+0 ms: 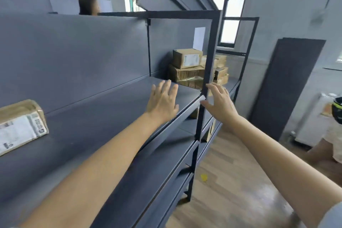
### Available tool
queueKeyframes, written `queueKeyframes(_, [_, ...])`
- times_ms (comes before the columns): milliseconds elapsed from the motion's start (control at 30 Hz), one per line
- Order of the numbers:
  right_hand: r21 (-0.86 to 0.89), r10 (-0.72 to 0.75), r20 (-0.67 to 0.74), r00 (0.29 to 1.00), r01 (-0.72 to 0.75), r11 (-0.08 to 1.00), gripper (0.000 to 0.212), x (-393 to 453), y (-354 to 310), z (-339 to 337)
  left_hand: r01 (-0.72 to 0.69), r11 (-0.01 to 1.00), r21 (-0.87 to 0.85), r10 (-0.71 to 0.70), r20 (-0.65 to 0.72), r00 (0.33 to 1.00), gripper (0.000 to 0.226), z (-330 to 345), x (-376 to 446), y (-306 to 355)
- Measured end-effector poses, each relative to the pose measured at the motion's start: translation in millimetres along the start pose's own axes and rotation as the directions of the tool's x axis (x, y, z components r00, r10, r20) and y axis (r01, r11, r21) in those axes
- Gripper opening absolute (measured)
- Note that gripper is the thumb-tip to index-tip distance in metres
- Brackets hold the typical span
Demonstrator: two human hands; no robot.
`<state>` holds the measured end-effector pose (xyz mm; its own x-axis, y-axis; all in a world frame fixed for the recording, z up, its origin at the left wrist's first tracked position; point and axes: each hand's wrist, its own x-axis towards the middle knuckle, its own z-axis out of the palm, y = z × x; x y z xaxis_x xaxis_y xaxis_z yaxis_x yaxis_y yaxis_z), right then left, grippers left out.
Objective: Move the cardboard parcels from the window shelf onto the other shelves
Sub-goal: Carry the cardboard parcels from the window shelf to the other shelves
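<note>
Both arms reached forward over the dark grey metal shelf, and neither hand had hold of anything. The left hand hovered palm down with its fingers spread, above the shelf board and just inside its front edge. The right hand was likewise open with its fingers splayed, out past that front edge, right beside the black upright post at the shelf's corner; whether its thumb touched the post could not be told. Beyond the left hand, at the far end of the same shelf board against the back panel, stood a stack of cardboard parcels, the topmost small box carrying a white label; more parcels sat behind the post, toward the window. The shelf board between the stack and the hands lay bare, leaving open room along its whole front edge. Well back along the shelf from the left hand, close to the camera, lay a single taped labelled parcel set away from the front edge. To the right of the post the wooden floor gave a clear aisle, with a dark panel leaning on the wall beyond it.
</note>
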<state>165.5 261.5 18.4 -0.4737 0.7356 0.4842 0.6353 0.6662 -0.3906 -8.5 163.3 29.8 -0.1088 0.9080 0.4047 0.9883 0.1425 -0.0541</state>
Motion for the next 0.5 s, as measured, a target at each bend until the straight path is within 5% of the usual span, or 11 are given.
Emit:
queueKeyframes(233, [-0.072, 0.184, -0.080, 0.980, -0.189, 0.979, 0.058, -10, 133, -71, -0.202, 0.970, -0.137, 0.192, -0.084, 0.978, 0.062, 40, 89, 128])
queueKeyframes(500, [-0.039, 0.279, -0.030, 0.960, -0.280, 0.959, 0.065, 14, 251, -88, -0.130, 0.959, -0.251, 0.142, 0.031, 0.989, 0.073, 97, 169, 207])
